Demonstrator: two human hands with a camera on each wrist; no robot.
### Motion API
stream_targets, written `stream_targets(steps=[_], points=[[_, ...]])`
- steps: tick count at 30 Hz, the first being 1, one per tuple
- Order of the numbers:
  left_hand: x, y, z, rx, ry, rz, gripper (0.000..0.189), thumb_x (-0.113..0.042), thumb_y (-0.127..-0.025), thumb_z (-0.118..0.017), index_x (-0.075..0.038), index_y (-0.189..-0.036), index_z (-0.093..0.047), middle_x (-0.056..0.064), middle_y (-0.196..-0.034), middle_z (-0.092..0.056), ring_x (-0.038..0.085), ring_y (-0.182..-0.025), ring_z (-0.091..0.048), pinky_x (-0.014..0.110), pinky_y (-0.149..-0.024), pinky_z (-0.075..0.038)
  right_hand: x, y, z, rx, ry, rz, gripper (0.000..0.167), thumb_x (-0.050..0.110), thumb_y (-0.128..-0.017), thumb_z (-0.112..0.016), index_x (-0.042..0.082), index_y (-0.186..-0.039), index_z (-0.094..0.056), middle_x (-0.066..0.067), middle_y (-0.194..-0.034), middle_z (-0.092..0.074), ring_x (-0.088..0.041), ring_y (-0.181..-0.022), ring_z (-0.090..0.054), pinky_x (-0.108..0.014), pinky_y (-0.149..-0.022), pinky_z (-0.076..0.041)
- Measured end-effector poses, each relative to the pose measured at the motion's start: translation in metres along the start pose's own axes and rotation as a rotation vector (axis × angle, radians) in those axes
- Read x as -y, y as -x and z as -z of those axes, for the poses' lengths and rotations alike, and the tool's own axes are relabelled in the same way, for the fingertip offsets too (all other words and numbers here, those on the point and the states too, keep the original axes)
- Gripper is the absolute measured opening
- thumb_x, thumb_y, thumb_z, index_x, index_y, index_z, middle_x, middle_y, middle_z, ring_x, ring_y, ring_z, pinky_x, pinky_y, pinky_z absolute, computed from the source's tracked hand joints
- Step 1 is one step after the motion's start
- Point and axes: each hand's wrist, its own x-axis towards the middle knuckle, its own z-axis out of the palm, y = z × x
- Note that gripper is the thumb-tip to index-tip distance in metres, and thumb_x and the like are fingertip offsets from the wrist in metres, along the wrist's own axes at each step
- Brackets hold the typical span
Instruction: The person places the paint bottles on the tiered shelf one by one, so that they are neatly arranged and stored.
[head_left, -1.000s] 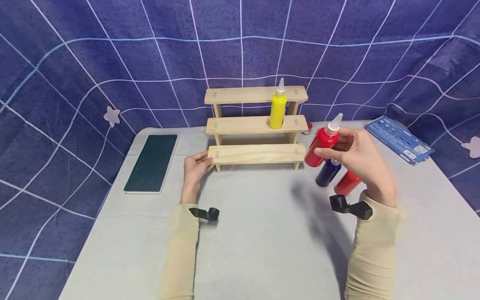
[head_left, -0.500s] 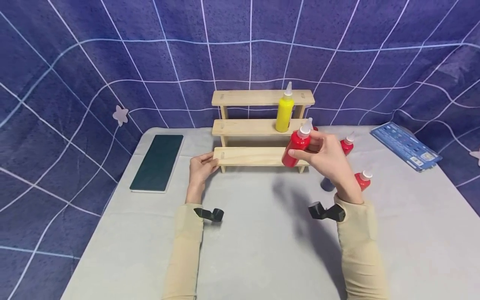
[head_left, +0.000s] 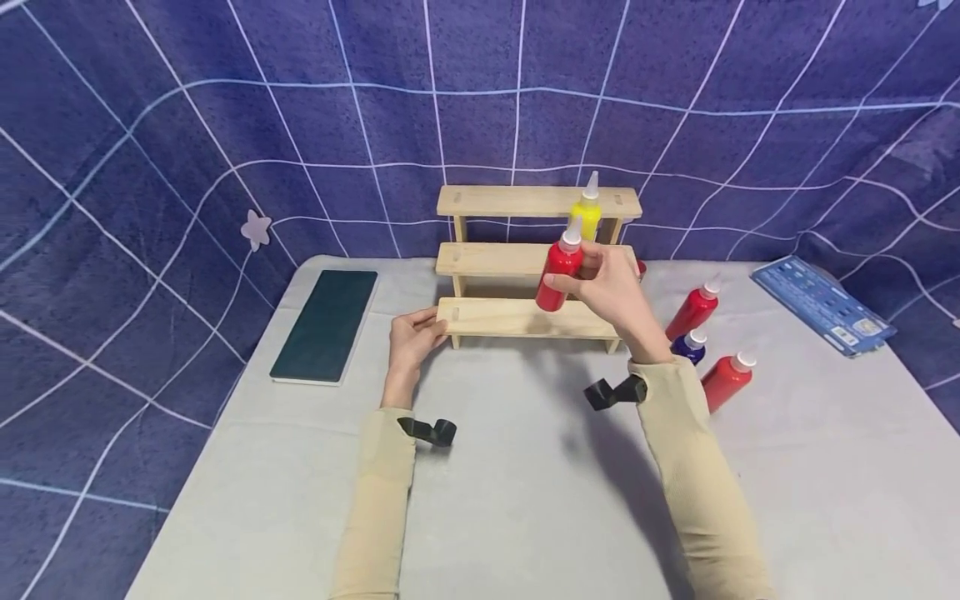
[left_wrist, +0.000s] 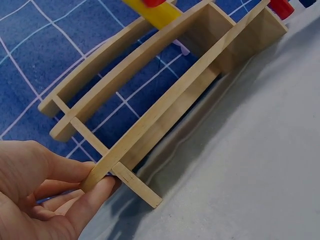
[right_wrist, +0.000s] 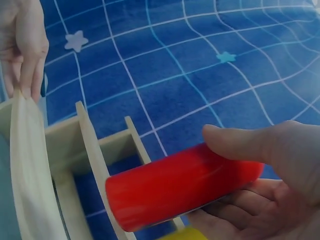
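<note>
A three-step wooden shelf [head_left: 517, 315] stands at the back of the table. My left hand [head_left: 412, 340] pinches the left end of its lowest board between thumb and fingers, plain in the left wrist view. My right hand [head_left: 611, 287] grips a red squeeze bottle [head_left: 558, 271] with a clear pointed nozzle, slightly tilted, in front of the shelf's right half. In the right wrist view the thumb lies on one side of that bottle and the fingers on the other. Behind it, a yellow squeeze bottle [head_left: 586, 213] stands on the middle board, its lower part hidden.
Right of the shelf stand two red bottles [head_left: 726, 382] and a dark blue bottle [head_left: 688, 347], partly behind my right forearm. A blue printed card [head_left: 823, 305] lies at the back right, a dark green notebook [head_left: 325, 327] at the left. A blue gridded cloth [head_left: 480, 108] hangs behind.
My right hand has carried the red bottle leftward from beside the shelf to in front of its boards. My left hand keeps its pinch. The whole view has shifted slightly.
</note>
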Motion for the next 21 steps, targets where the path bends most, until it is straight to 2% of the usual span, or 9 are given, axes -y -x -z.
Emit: stream_targets(steps=[3, 7, 10, 17, 21], points=[[0.000, 0.000, 0.000, -0.005, 0.001, -0.002, 0.038, 0.007, -0.090, -0.062, 0.009, -0.127, -0.059, 0.029, -0.120, -0.063, 0.020, -0.093, -0.067, 0.017, -0.071, -0.059, 0.006, -0.010, -0.007, -0.010, -0.024, -0.004, 0.031, 0.004, -0.082, -0.076, 0.001, -0.112, -0.067, -0.008, -0.098, -0.073, -0.009, -0.083, -0.067, -0.027, -0.072, -0.057], [0.001, 0.000, 0.000, -0.009, -0.001, 0.005, 0.038, 0.007, -0.089, -0.063, 0.009, -0.127, -0.060, 0.029, -0.119, -0.063, 0.018, -0.091, -0.067, 0.021, -0.075, -0.060, 0.012, -0.024, -0.015, -0.008, -0.003, 0.006, 0.030, 0.005, -0.083, -0.075, 0.001, -0.112, -0.067, -0.008, -0.099, -0.072, -0.010, -0.085, -0.067, -0.025, -0.077, -0.052], [0.001, 0.000, 0.001, -0.012, 0.000, 0.010, 0.038, 0.007, -0.089, -0.063, 0.008, -0.127, -0.060, 0.029, -0.119, -0.064, 0.021, -0.094, -0.068, 0.024, -0.077, -0.060, 0.016, -0.034, -0.020, -0.013, 0.026, 0.002, 0.031, 0.007, -0.083, -0.076, 0.003, -0.112, -0.067, -0.010, -0.102, -0.073, -0.011, -0.087, -0.066, -0.027, -0.081, -0.049], [0.003, 0.000, 0.002, -0.021, -0.002, -0.006, 0.037, 0.008, -0.088, -0.063, 0.010, -0.125, -0.061, 0.029, -0.118, -0.064, 0.025, -0.097, -0.067, 0.028, -0.081, -0.060, 0.018, -0.054, -0.032, 0.013, -0.024, -0.016, 0.034, 0.004, -0.085, -0.072, 0.000, -0.117, -0.064, -0.017, -0.110, -0.069, -0.015, -0.091, -0.064, -0.026, -0.084, -0.049], [0.002, 0.001, 0.001, -0.016, 0.002, -0.016, 0.037, 0.009, -0.088, -0.063, 0.011, -0.125, -0.060, 0.031, -0.117, -0.063, 0.029, -0.100, -0.067, 0.028, -0.081, -0.060, 0.017, -0.061, -0.038, -0.003, -0.022, -0.021, 0.033, 0.002, -0.085, -0.071, -0.001, -0.117, -0.064, -0.017, -0.109, -0.069, -0.014, -0.089, -0.063, -0.026, -0.084, -0.047]])
